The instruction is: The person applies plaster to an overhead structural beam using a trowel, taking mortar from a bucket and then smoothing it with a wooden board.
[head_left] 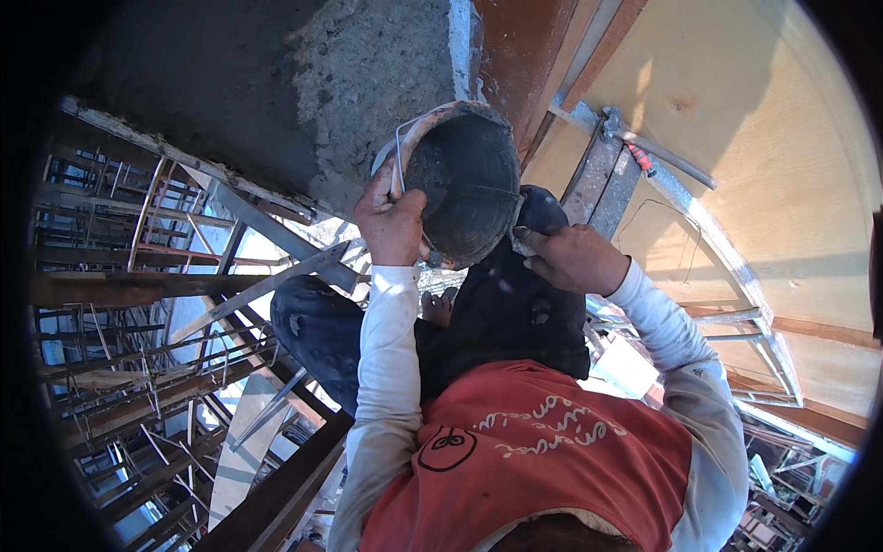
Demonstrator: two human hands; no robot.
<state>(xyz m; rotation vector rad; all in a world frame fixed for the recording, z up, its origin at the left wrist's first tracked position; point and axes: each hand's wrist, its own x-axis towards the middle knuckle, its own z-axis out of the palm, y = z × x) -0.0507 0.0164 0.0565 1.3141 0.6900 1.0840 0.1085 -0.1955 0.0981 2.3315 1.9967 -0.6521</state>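
Note:
A round bucket [464, 184], smeared grey with cement inside and along its rim, is tilted so that its mouth faces me. My left hand [391, 221] is closed on its left rim, thumb on the inner side, beside the thin wire handle [398, 152]. Just off the lower right of the bucket, my right hand [575, 258] is closed with fingers curled; what it holds, if anything, is hidden. Beyond the bucket lies a slab of grey mortar [368, 83], rough in the middle and smoother, darker at the left.
A hammer [662, 152] and a red-handled tool [639, 158] rest on the metal frame [727, 239] at the right, against plywood panels [717, 83]. Wooden scaffolding [129, 368] drops away deep below on the left. A bare foot [439, 306] shows between my knees.

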